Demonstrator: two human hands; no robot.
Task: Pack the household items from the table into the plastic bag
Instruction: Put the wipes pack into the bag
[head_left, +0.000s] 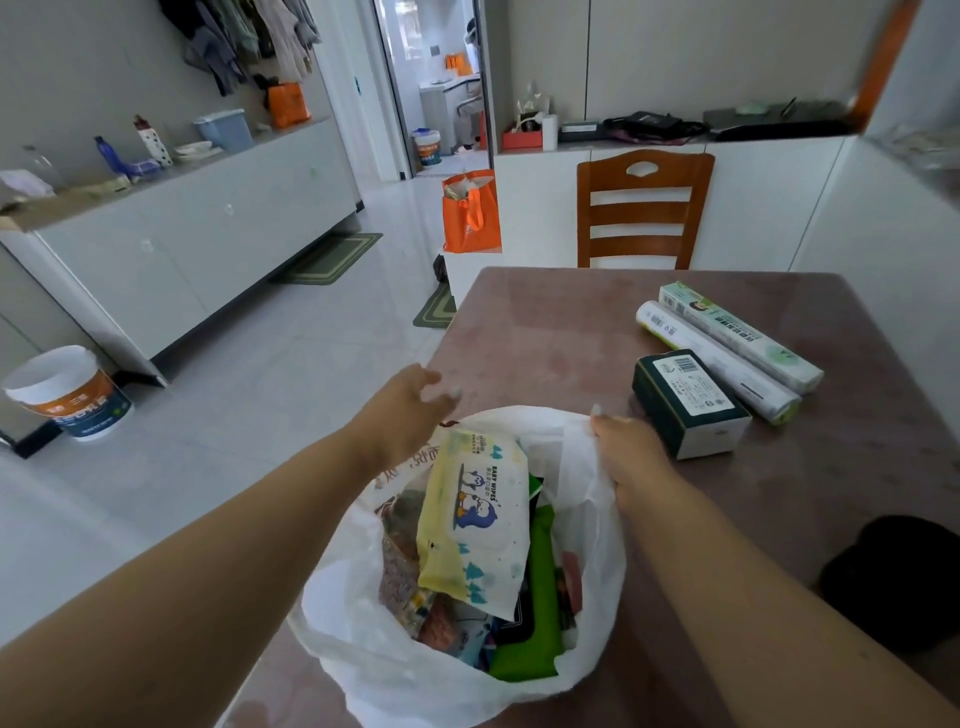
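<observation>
A white plastic bag (363, 654) stands open at the near left corner of the brown table (571, 322). Inside it lie a yellow baby wipes pack (472, 514), a green pack (540, 597) and several other packets. My right hand (631, 449) grips the bag's far right rim. My left hand (410, 410) hovers over the bag's far left rim with fingers spread, holding nothing. On the table to the right sit a dark green box (688, 402), a white roll (717, 361) and a long white-green box (740, 335).
A wooden chair (644, 208) stands at the table's far side. An orange tote bag (470, 210) sits on a low white stand beyond the table's left corner. A paint bucket (70, 392) is on the floor at left. Something black (898, 577) lies at the table's right edge.
</observation>
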